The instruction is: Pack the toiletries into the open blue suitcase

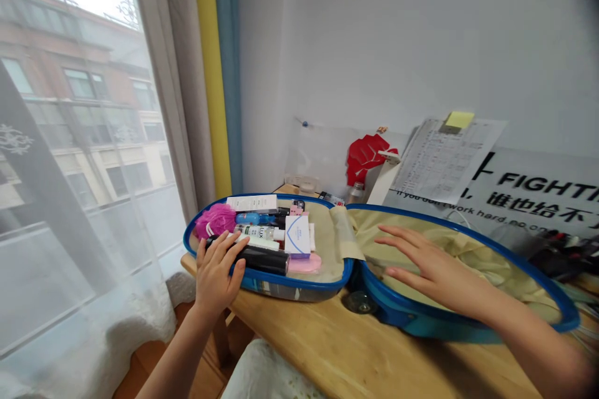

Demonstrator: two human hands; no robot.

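Observation:
A blue-rimmed suitcase (344, 271) lies unfolded with its two halves side by side. My left hand (219, 268) rests at the near left rim of the left half, fingers spread over the end of a black cylindrical container (264, 259). Around it are a magenta bath puff (216, 219), a LUX bottle (255, 232), a blue item (253, 218), a long white box (253, 202), a white-and-blue box (297, 235) and a pink rounded item (305, 263). Over the cream-lined right half hovers my right hand (425, 265), open, fingers apart, holding nothing.
The suitcase is on a wooden table (327, 349). Behind it stand a small bottle (356, 192), clipped papers (442, 159) and a lettered sheet (538, 193). Dark clutter (561, 252) lies at the right. A window with a sheer curtain (107, 212) is at the left.

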